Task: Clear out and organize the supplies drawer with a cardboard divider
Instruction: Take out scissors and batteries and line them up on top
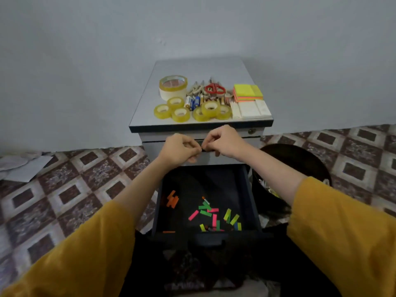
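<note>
The dark drawer (250,196) of the grey cabinet (201,65) stands pulled out below my hands. On its floor lie several small coloured paper strips (209,213) in orange, pink, green and yellow. My left hand (179,151) and my right hand (222,141) meet above the drawer in front of the cabinet. Both pinch one small dark object (202,150) between their fingertips; I cannot tell what it is. On the cabinet top sit tape rolls (172,85), batteries (191,101), red scissors (215,88), sticky notes (248,92) and white pads (250,109).
A round black bin (300,163) with scraps inside stands on the patterned floor right of the drawer. Loose white papers (23,166) lie on the floor at the far left. A plain wall rises behind the cabinet.
</note>
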